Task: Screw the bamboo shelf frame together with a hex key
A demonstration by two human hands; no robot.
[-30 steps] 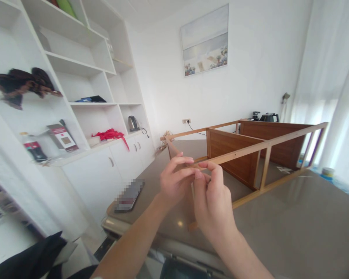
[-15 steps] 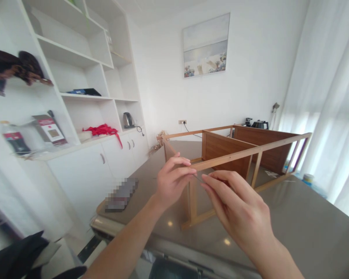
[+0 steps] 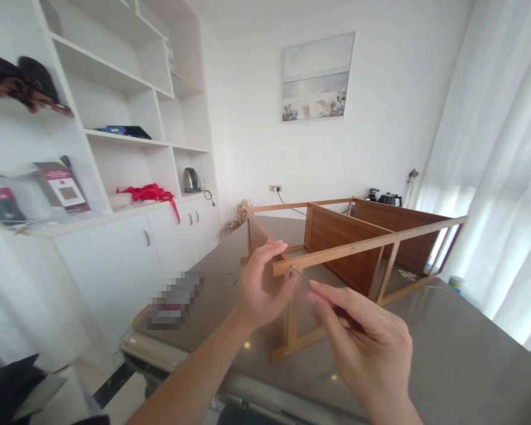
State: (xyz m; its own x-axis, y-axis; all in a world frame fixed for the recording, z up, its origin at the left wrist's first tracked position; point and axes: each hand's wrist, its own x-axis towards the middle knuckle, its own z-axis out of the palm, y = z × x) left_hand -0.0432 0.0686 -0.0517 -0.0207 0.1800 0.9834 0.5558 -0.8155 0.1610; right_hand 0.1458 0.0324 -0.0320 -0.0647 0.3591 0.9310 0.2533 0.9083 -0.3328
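Note:
My right hand [image 3: 365,339] is closed round a screwdriver; its thin metal shaft [image 3: 301,275] shows, while the fingers mostly hide the handle. The shaft's tip meets a small screw head or hole near the end of a rail on the wooden shelf frame [image 3: 331,256]. At that same corner is my left hand [image 3: 265,286], fingers and thumb spread apart above and below the rail's end. Its thumb is close to the shaft; whether it touches cannot be made out. The frame lies on its side on a grey-brown table [image 3: 460,336], with brown panels inside.
A blurred-out flat object [image 3: 177,301] lies on the table's left part. White shelving [image 3: 128,165] on the left bears a kettle [image 3: 191,179], a red cloth [image 3: 148,193], a box and a bottle. A small can [image 3: 456,283] and a black pot [image 3: 390,199] are beyond the frame.
My left fingers have come off the thin shaft and opened out around the frame's corner. My right hand has brought the screwdriver's tip to the rail. The view has shifted slightly.

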